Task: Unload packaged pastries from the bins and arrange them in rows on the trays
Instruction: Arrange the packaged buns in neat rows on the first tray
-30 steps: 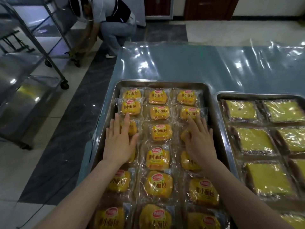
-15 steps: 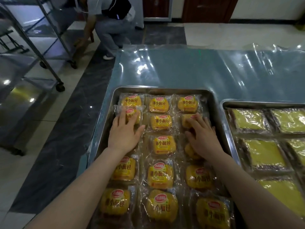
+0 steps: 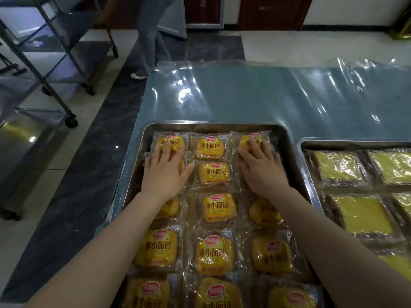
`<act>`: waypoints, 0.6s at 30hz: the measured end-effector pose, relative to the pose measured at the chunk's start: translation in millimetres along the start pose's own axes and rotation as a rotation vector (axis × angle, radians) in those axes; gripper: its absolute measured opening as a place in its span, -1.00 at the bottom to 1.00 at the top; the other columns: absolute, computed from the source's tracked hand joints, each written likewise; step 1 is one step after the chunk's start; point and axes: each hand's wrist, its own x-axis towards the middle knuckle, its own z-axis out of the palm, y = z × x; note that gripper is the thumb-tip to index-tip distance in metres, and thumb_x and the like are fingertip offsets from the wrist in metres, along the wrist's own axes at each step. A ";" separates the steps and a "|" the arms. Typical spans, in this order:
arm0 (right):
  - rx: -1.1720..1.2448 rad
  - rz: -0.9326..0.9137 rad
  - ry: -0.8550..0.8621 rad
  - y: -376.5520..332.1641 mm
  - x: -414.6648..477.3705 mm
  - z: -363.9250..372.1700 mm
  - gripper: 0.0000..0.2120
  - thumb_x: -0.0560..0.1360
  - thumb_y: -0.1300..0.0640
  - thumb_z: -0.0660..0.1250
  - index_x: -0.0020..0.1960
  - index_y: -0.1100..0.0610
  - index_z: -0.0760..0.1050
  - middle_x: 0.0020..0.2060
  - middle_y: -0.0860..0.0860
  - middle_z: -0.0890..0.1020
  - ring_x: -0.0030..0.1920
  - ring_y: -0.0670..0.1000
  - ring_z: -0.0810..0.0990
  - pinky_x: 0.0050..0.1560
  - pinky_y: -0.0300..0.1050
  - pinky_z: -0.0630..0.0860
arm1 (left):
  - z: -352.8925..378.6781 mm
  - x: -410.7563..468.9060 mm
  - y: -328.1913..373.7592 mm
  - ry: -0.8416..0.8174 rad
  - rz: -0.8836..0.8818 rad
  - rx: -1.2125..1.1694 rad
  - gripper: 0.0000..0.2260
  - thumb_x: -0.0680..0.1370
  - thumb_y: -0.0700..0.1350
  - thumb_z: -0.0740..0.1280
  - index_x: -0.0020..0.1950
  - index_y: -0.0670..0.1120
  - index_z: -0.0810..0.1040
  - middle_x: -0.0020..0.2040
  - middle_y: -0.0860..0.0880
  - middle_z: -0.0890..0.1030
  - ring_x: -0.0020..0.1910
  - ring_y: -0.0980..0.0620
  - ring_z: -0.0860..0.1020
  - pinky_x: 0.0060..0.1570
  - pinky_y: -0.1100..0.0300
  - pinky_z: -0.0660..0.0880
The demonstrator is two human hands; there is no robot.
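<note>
A steel tray in front of me holds three rows of small yellow bread packs with red labels, each in clear wrap. My left hand lies flat, fingers straight, on the packs at the far end of the left row. My right hand presses flat on the far packs of the right row, its fingertips on the corner pack. Neither hand grips anything.
A second tray to the right holds flat yellow cake slices in wrap. Both trays sit on a table under a shiny blue plastic sheet. A wheeled steel rack stands on the left floor. A person's legs are beyond the table.
Both hands have slid away from me along the outer rows, from the middle of the tray to its far end. The person behind has stood up.
</note>
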 end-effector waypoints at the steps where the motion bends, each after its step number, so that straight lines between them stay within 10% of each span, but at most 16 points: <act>1: -0.003 0.016 0.010 2.0 -0.4 0.9 -0.55 0.62 -0.17 -0.11 0.50 -0.20 0.04 0.55 -0.06 -0.16 0.51 0.13 -0.28 0.43 0.24 -0.20 | 0.7 1.0 -0.3 -0.009 0.007 0.006 -0.33 0.45 0.37 -0.23 0.53 0.16 -0.13 0.55 -0.06 -0.11 0.51 -0.12 -0.12 0.44 -0.11 -0.11; 10: 0.164 -0.024 0.119 8.6 -55.8 -7.6 -0.46 0.54 -0.26 -0.07 0.50 -0.22 0.02 0.53 -0.15 -0.11 0.49 -0.05 -0.30 0.43 0.13 -0.25 | -2.8 -58.3 -2.1 0.066 0.064 -0.101 -0.39 0.53 0.31 -0.15 0.52 0.13 -0.17 0.53 0.01 -0.22 0.49 0.03 -0.25 0.43 0.01 -0.22; 18: 0.092 -0.008 -0.117 4.7 -117.7 9.2 -0.41 0.57 -0.22 -0.03 0.53 -0.18 -0.15 0.50 -0.14 -0.30 0.47 -0.04 -0.37 0.46 0.19 -0.18 | 19.4 -118.4 -5.7 -0.043 -0.006 -0.034 -0.37 0.56 0.28 -0.08 0.48 0.12 -0.34 0.48 -0.03 -0.40 0.43 0.00 -0.43 0.38 0.00 -0.34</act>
